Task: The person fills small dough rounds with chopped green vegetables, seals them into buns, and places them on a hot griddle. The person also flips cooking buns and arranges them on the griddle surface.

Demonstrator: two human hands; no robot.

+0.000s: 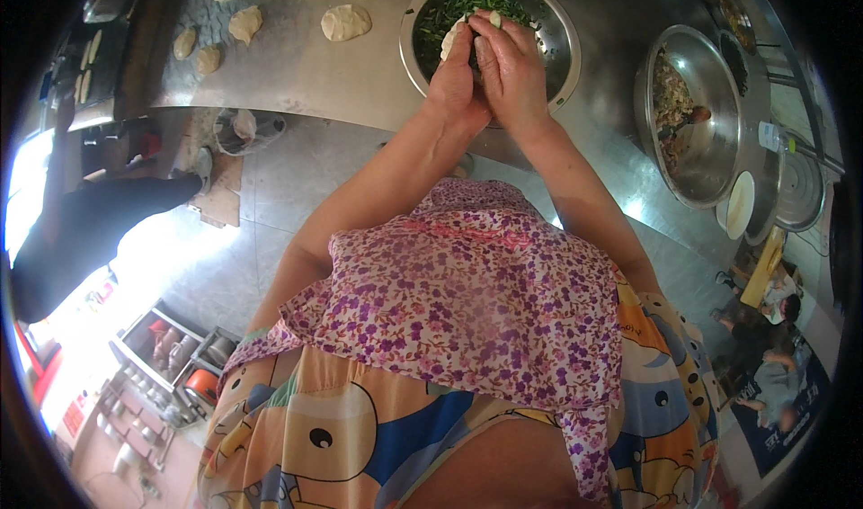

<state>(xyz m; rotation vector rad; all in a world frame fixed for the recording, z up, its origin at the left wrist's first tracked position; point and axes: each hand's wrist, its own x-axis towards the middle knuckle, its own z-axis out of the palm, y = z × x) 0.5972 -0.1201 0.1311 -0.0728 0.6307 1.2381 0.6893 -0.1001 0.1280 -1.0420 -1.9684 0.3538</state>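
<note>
Both hands come together over a stainless steel bowl (pixel 570 57) holding chopped green leaves (pixel 487 0), perhaps chives. A piece of pale, soft dough (pixel 448 42) is cupped between them, with bits of green at its upper edge. My left hand (pixel 453 81) supports it from the left, thumb pointing up. From the right, my right hand (pixel 516 60) folds over it with the fingers bent, and these hide most of the dough. Several flattened dough pieces (pixel 346 23) lie to the left on the steel worktop (pixel 296 70).
On the right stands a large steel basin (pixel 718 104) with a minced filling (pixel 671 97) and a utensil in it. A white bowl (pixel 736 205) sits beside it. At left, a person in dark clothing (pixel 101 219) stands near a plastic bag (pixel 248 131). People (pixel 775 367) are at lower right.
</note>
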